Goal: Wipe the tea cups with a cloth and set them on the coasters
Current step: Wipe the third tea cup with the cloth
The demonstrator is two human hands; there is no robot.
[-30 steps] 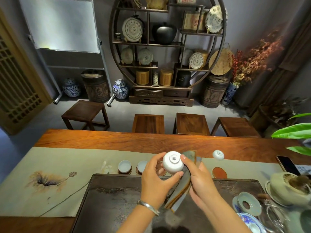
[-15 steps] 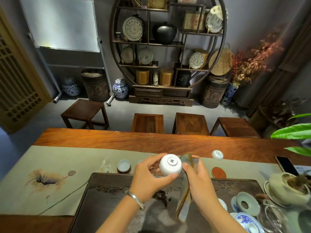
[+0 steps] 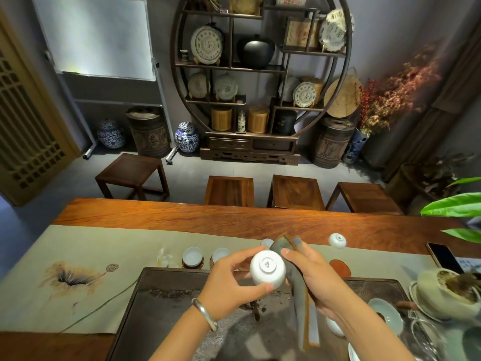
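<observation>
My left hand holds a small white tea cup with its foot turned toward me, above the dark tea tray. Pressed against the cup's right side is a folded grey-brown cloth, gripped by my right hand. Two white cups stand upright on coasters on the runner, left of my hands. Another cup lies overturned farther right on the runner. One bare reddish coaster sits beside the tray's far edge.
A beige table runner covers the wooden table. At right are a phone, a lidded bowl with tea leaves, a saucer-like lid and glassware. Wooden stools stand beyond the table.
My hands have turned the cup, so its foot now faces me more squarely, and lowered it slightly. The cloth stays against the cup's right side.
</observation>
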